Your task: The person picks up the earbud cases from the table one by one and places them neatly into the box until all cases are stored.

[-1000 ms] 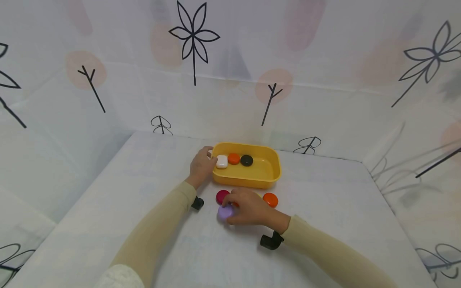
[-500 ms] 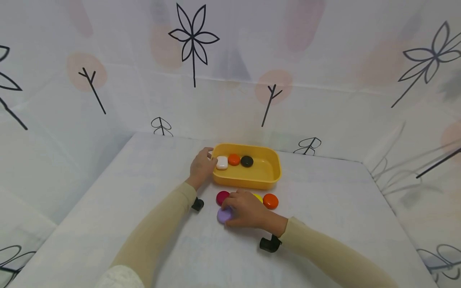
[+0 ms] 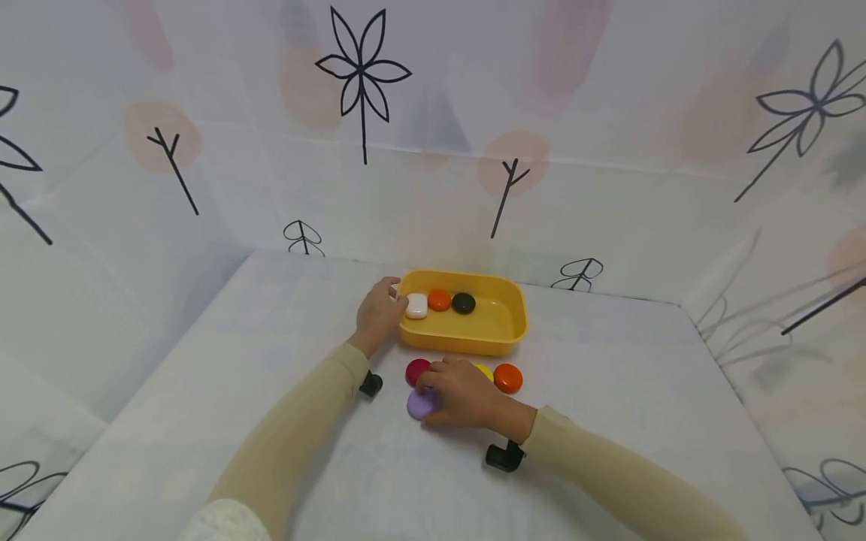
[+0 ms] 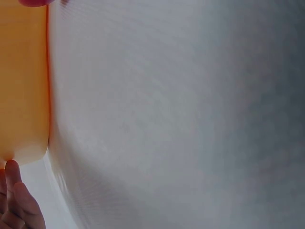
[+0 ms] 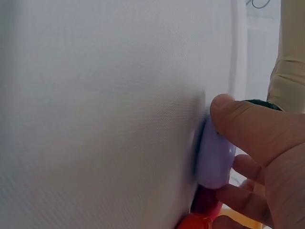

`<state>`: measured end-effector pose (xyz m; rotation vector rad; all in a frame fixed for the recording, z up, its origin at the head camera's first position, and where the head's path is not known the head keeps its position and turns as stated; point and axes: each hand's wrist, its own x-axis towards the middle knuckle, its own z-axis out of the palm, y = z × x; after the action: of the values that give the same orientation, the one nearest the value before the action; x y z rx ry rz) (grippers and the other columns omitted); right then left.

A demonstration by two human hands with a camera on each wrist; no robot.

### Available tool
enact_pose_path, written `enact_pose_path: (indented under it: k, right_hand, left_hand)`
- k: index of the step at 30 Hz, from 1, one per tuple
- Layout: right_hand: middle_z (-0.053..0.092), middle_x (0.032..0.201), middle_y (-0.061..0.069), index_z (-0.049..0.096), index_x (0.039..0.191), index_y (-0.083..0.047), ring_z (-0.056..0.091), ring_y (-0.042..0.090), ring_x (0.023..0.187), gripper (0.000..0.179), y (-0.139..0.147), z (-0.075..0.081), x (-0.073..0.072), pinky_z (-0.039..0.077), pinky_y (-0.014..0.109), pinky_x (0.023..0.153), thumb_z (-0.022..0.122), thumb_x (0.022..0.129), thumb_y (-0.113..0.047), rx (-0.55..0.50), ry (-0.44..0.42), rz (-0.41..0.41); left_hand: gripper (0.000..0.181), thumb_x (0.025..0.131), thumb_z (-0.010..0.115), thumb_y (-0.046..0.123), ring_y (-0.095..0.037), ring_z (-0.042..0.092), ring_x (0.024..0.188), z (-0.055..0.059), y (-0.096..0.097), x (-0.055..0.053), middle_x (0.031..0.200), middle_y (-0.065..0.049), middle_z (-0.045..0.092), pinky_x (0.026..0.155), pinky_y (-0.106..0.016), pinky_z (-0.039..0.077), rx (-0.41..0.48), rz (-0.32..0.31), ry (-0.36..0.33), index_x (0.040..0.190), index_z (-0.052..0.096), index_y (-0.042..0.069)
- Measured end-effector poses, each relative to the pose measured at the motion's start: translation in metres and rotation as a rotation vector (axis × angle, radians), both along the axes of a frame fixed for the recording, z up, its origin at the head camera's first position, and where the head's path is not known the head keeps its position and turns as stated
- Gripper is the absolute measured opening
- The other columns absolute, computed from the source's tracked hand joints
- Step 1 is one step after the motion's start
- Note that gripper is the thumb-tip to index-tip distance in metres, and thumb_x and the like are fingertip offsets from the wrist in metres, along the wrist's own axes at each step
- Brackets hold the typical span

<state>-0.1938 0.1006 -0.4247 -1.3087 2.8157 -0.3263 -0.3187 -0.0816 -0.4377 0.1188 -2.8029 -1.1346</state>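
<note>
In the head view, my right hand (image 3: pixel 465 394) pinches a lilac round disc (image 3: pixel 421 405) on the table in front of the yellow tray (image 3: pixel 510 347). The right wrist view shows the thumb on one side of the lilac disc (image 5: pixel 215 157) and fingertips on the other. A dark red disc (image 3: pixel 417 372) lies just behind it. A yellow disc (image 3: pixel 485 372) is partly covered by the hand, with an orange disc (image 3: pixel 508 378) to its right. My left hand (image 3: pixel 379 312) grips the tray's left end; in the left wrist view its fingertips meet the tray wall (image 4: pixel 24 95).
Inside the tray, a white squarish piece (image 3: pixel 416 306), an orange disc (image 3: pixel 439 300) and a black disc (image 3: pixel 463 303) stand in a row at the left and middle. The white cloth-covered table (image 3: pixel 609 376) meets a patterned cloth backdrop (image 3: pixel 433 188) behind the tray.
My right hand has shifted slightly toward me with the lilac disc and uncovered more of the yellow disc. The left hand and tray stay in place.
</note>
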Motion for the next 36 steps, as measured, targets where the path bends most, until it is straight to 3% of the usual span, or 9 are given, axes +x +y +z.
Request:
enact_pose_path:
  k: [15,20,27,36]
  right_hand:
    - [0.059,0.092,-0.011,0.06,0.098,-0.027,0.047,0.005,0.084,0.048,0.001,-0.002,-0.002,0.041,0.022,0.071,0.067,0.061,-0.057,-0.03,0.014,0.012]
    - [0.058,0.087,-0.01,0.06,0.096,-0.024,0.049,0.007,0.081,0.044,0.004,0.006,-0.005,0.043,0.02,0.068,0.066,0.065,-0.054,-0.131,-0.054,0.005]
    - [0.06,0.099,-0.006,0.058,0.103,-0.02,0.053,0.015,0.094,0.037,0.011,0.021,-0.013,0.047,0.034,0.079,0.066,0.072,-0.038,-0.319,-0.212,-0.046]
    - [0.059,0.099,-0.007,0.06,0.102,-0.019,0.054,0.018,0.092,0.035,0.022,0.031,-0.022,0.047,0.037,0.075,0.069,0.071,-0.032,-0.482,-0.246,-0.144]
  left_hand:
    - [0.046,0.079,0.05,0.029,-0.017,0.05,0.074,-0.003,0.0,-0.003,0.093,0.0,0.054,0.06,-0.026,0.041,-0.002,0.003,0.007,0.123,0.046,0.019]
    - [0.046,0.078,0.05,0.029,-0.017,0.05,0.074,-0.002,0.0,-0.002,0.095,0.0,0.054,0.061,-0.027,0.042,0.002,0.009,0.006,0.123,0.046,0.02]
    - [0.045,0.079,0.049,0.03,-0.018,0.051,0.076,-0.001,0.0,0.0,0.095,0.0,0.054,0.063,-0.028,0.043,0.019,0.004,0.002,0.123,0.045,0.02]
    - [0.045,0.079,0.049,0.03,-0.017,0.051,0.075,-0.001,0.0,0.0,0.095,-0.001,0.055,0.062,-0.028,0.042,0.015,-0.005,0.017,0.123,0.046,0.019]
